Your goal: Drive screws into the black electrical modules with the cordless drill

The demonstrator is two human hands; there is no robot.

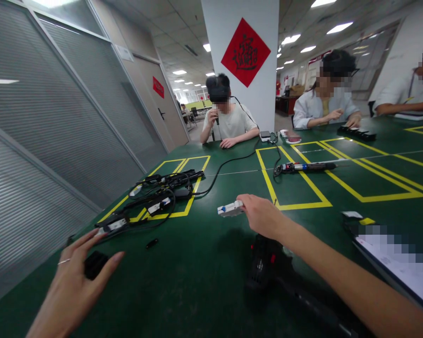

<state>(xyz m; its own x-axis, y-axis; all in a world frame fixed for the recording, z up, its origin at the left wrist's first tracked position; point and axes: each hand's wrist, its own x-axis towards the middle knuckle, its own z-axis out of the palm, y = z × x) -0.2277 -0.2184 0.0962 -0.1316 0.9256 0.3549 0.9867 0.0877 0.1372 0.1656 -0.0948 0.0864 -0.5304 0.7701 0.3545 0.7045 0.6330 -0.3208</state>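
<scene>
Has a white pillar (255, 105) beyond the grip, blinds (56, 94) leftward, green table (197, 281) below, lit ceiling lights (291, 39) above.

Rectangular ceiling lights (340, 28) shine white overhead, and one at the upper left burns out to plain glare. The back of the room is bright, while the dark green tabletop (197, 291) is dimmer, with a soft shadow under the right hand (262, 213). The wide lens stretches the edges and tilts the walls. Near things look slightly soft, and mosaic squares cover faces and a paper (391, 263).
</scene>
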